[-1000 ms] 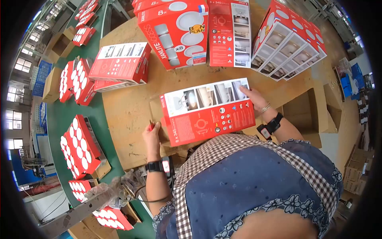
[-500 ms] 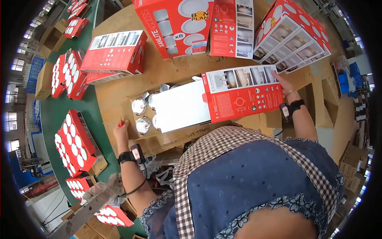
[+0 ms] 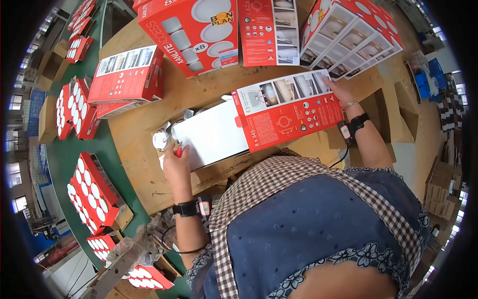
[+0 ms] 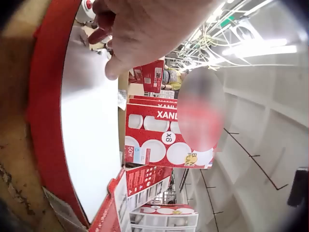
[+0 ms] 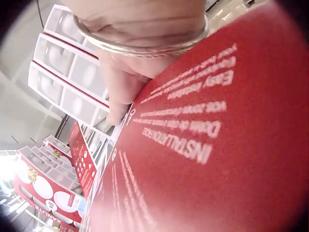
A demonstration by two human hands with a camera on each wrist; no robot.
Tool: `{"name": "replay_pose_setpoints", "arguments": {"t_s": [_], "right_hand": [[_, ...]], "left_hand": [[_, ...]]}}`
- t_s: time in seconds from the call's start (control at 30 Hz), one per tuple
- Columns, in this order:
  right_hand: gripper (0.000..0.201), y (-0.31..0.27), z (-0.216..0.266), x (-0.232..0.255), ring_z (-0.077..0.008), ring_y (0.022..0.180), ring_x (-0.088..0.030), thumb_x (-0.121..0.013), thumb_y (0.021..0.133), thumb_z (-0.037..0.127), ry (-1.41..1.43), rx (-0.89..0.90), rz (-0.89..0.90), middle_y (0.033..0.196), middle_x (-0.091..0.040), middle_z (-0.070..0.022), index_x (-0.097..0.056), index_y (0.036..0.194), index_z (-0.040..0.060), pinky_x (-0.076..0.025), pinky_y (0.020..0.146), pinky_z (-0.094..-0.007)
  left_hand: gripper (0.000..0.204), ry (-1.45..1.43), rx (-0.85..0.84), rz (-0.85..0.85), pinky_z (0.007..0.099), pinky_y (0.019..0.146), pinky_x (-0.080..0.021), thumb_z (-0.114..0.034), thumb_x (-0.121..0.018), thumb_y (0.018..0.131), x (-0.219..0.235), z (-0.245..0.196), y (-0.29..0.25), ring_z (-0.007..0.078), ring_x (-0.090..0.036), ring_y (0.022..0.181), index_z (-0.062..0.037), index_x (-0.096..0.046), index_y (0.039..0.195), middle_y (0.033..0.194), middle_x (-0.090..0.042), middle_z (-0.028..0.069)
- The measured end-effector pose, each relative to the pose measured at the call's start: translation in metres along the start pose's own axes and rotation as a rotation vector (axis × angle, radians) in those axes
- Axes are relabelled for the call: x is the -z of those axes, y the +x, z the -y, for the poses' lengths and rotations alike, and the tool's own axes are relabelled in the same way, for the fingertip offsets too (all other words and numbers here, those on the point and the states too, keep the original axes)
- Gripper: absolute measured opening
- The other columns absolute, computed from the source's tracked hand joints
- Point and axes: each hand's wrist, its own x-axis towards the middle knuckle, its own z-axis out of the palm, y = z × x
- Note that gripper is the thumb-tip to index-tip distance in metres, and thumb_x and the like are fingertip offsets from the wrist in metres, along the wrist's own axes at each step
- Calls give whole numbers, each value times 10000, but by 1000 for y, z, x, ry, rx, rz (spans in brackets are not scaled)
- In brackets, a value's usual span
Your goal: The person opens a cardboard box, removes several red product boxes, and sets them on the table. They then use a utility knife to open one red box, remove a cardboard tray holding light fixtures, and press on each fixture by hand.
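Observation:
In the head view a red and white printed box [image 3: 294, 110] lies tilted on the table, its left end against a plain white panel [image 3: 211, 132]. The right hand [image 3: 340, 93] grips the box's far right end, thumb on the printed top; the right wrist view shows this hand [image 5: 128, 79] at the box's edge. At the panel's left end is the left hand [image 3: 177, 167], fingers curled round a small red object [image 3: 179, 152]. The left wrist view has that hand [image 4: 145, 34] above the white panel [image 4: 91, 130]. Round silver-and-white pieces [image 3: 161, 140] sit beyond the left fingers.
Large red boxes [image 3: 191, 35] stand along the table's far side, with two stacked boxes [image 3: 124, 74] at the back left. Red packs with white discs [image 3: 89, 192] lie on a green conveyor [image 3: 119, 174] at left. An open carton [image 3: 376, 117] is at right.
The box has moved right and off the left part of the white panel and silver pieces, which now show. The left hand went left, then back right to the panel's end.

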Motion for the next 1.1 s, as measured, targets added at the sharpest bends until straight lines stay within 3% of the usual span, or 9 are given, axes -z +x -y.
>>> {"name": "replay_pose_setpoints", "arguments": {"t_s": [0.1, 0.23, 0.57, 0.7, 0.77, 0.87, 0.93, 1.0, 1.1], "right_hand": [[572, -14, 4, -2, -180, 852, -706, -696, 925, 415, 2, 11, -27, 1057, -696, -116, -560, 1273, -17, -605, 729, -338], [559, -28, 11, -15, -167, 824, -704, -691, 933, 397, -36, 108, -57, 1029, -696, -111, -564, 1245, -49, -601, 702, -332], [556, -37, 7, 1, -133, 807, -689, -705, 919, 405, -137, 125, -60, 1010, -695, -106, -588, 1185, -69, -575, 699, -285], [548, -56, 10, -48, -126, 827, -681, -720, 907, 405, -3, 237, -72, 1010, -695, -91, -609, 1176, -59, -569, 728, -285], [532, -31, -5, -54, -125, 828, -676, -723, 907, 393, -119, 256, -78, 1020, -696, -82, -615, 1178, -51, -563, 739, -285], [551, -35, 8, -72, -130, 806, -671, -741, 886, 420, -75, 233, -44, 998, -691, -93, -620, 1146, -50, -562, 698, -292], [462, -57, 32, -44, -123, 725, -664, -709, 917, 408, -199, 78, -237, 945, -691, -70, -625, 1125, 4, -562, 642, -294], [410, -40, 29, 40, -170, 787, -721, -701, 919, 403, 126, 35, -133, 979, -717, -88, -640, 1116, 49, -617, 700, -338], [426, -93, 32, 68, -174, 859, -726, -659, 950, 392, 22, 134, -205, 1065, -725, -96, -643, 1192, 41, -615, 768, -338]], "left_hand": [[439, -121, 43, -28, 385, 684, -521, -310, -784, 809, -14, 5, 0, 266, -665, 721, 10, -699, 1098, 830, -714, 140], [375, -361, 105, 312, 297, 619, -463, -271, -805, 777, -29, 24, 11, 109, -518, 651, 33, -695, 967, 725, -627, 35], [119, -624, 147, 78, 266, 401, -348, -85, -663, 902, -46, 33, 24, 73, -430, 473, -49, -559, 857, 644, -486, -35], [92, -581, 33, -5, 244, 427, -363, -109, -646, 924, -67, 50, 28, 65, -455, 507, -64, -566, 920, 678, -521, -18], [158, -325, -168, -55, 302, 614, -445, -98, -613, 943, -62, 25, 10, 138, -510, 660, 0, -574, 1061, 773, -564, 38], [201, -502, -4, -55, 327, 737, -460, -108, -606, 952, -40, 7, 2, 173, -524, 761, 45, -559, 1075, 843, -581, 81], [216, -304, 94, -102, 320, 774, -464, -118, -607, 957, -33, 23, 5, 178, -526, 802, 62, -553, 1062, 899, -592, 104], [207, -369, 39, -186, 335, 750, -468, -115, -606, 955, -45, 52, 11, 190, -525, 769, 56, -551, 1059, 867, -596, 116], [202, -356, 2, -187, 320, 725, -474, -101, -617, 948, -31, 64, 13, 183, -530, 749, 53, -548, 1058, 861, -604, 98]]}}
